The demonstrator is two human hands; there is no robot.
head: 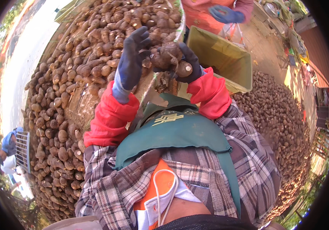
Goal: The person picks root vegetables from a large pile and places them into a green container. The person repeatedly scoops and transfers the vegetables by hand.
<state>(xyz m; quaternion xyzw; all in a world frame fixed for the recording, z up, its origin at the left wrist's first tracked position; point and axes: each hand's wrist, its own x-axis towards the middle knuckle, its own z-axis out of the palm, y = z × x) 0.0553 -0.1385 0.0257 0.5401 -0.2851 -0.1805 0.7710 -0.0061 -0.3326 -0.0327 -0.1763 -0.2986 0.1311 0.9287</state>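
Observation:
My right hand, in a dark blue work glove, grips a clump of brown taro-like corms. A pale cut end shows on the smaller corm at its lower right. My left hand, gloved in the same way, is raised just left of the clump with its fingers apart and holds nothing. Whether its thumb touches the clump I cannot tell. Beyond and left of my hands spreads a large heap of similar corms.
A yellowish plastic bin stands right of my right hand. Behind it, a co-worker's blue-gloved hand shows. Another pile of small corms covers the ground at right. People and a metal rack are far left.

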